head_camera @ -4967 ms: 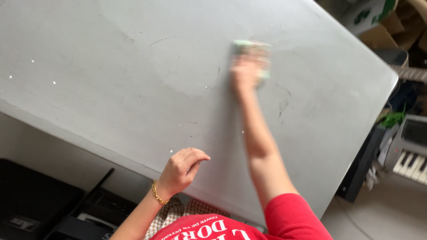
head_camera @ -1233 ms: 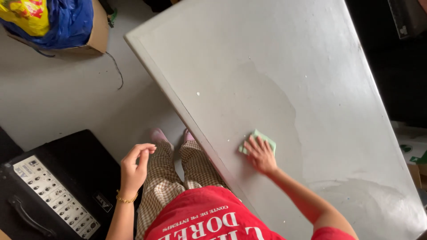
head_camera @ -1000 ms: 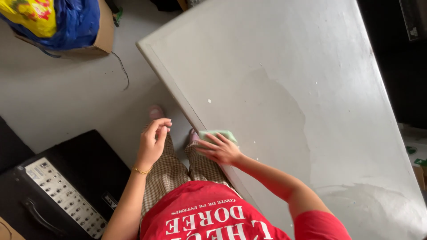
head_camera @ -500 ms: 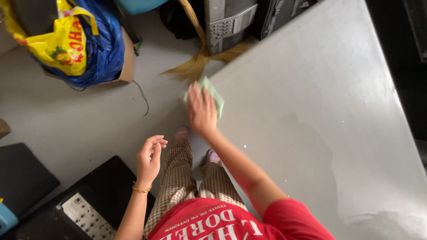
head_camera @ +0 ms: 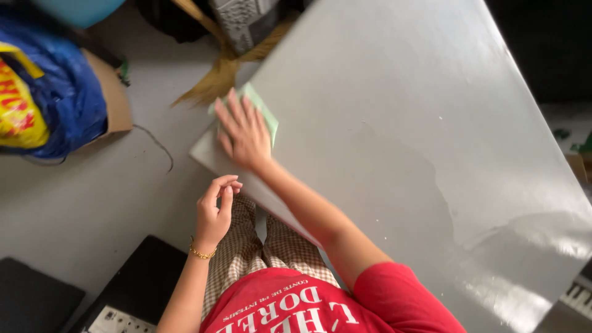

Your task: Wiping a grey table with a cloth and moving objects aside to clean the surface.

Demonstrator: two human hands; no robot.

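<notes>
Grey table (head_camera: 401,111) is being wiped at its near-left corner, a green cloth (head_camera: 262,111) pressed flat under the spread right hand (head_camera: 243,132), while the left hand (head_camera: 214,213) is held loosely curled and empty off the edge; the stroke is judged to need turning back inward.

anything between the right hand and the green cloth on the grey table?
Nothing visible. The right hand lies flat on the green cloth, pressing it onto the corner of the grey table. The left hand hangs beside the table edge, holding nothing.

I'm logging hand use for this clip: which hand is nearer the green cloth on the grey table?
Right. The right hand lies flat on the green cloth at the corner of the grey table. The left hand hangs loosely curled off the table, clear of the cloth.
</notes>
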